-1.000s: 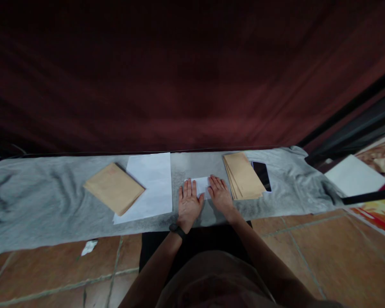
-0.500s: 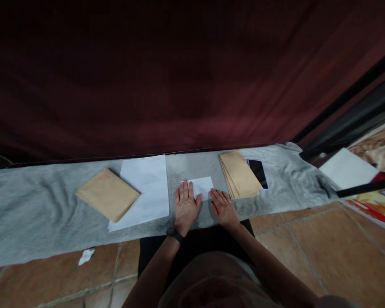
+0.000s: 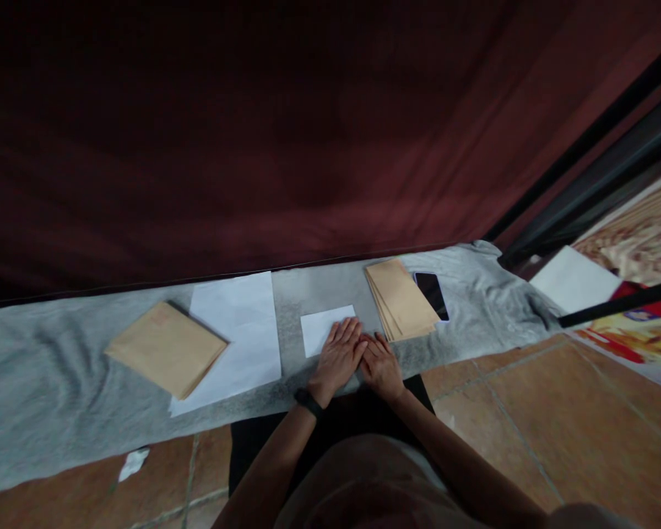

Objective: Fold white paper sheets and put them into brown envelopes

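A small folded white paper (image 3: 322, 328) lies on the grey cloth (image 3: 55, 382) in front of me. My left hand (image 3: 338, 358) lies flat with fingers stretched out, covering the paper's right near corner. My right hand (image 3: 382, 365) rests flat on the cloth just right of it, fingers out, touching the left hand. Neither hand holds anything. A black band sits on my left wrist.
A stack of brown envelopes (image 3: 400, 299) lies right of the hands, with a dark phone (image 3: 431, 294) beside it. To the left, a large white sheet (image 3: 236, 332) lies under a brown envelope (image 3: 166, 348). A dark red curtain hangs behind. Tiled floor in front.
Both hands slid right and toward me off most of the folded paper and came together. The camera view shifted, so everything sits further left.
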Motion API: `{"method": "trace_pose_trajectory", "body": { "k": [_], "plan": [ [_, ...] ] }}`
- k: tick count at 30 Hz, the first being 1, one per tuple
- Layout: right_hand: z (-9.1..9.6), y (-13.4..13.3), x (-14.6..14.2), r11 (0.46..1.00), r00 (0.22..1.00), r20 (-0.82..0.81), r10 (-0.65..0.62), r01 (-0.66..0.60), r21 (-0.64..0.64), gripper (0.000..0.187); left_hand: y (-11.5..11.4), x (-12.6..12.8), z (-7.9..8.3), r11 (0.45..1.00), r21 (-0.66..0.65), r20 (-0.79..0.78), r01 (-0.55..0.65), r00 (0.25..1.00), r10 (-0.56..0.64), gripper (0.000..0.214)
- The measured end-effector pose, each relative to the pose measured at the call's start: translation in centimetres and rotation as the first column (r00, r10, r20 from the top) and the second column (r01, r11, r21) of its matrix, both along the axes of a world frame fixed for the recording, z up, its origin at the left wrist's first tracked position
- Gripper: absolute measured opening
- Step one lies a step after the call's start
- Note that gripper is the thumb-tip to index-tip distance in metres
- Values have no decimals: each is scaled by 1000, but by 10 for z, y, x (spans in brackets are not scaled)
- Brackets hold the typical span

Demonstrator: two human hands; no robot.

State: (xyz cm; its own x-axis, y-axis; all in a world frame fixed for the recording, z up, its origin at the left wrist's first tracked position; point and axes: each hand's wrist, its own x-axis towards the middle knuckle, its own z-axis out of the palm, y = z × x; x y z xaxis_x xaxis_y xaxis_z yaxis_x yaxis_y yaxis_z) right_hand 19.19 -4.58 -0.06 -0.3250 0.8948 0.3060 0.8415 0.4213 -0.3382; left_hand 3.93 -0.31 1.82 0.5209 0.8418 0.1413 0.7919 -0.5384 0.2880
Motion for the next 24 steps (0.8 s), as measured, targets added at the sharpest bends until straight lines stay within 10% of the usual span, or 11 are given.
{"method": "trace_pose_trajectory", "body": {
  "k": [24],
  "plan": [
    [2, 1, 0, 999, 999, -49, 16, -13, 48, 50, 21, 0, -17, 960, 105, -25, -258, 965, 262, 60]
  ]
}}
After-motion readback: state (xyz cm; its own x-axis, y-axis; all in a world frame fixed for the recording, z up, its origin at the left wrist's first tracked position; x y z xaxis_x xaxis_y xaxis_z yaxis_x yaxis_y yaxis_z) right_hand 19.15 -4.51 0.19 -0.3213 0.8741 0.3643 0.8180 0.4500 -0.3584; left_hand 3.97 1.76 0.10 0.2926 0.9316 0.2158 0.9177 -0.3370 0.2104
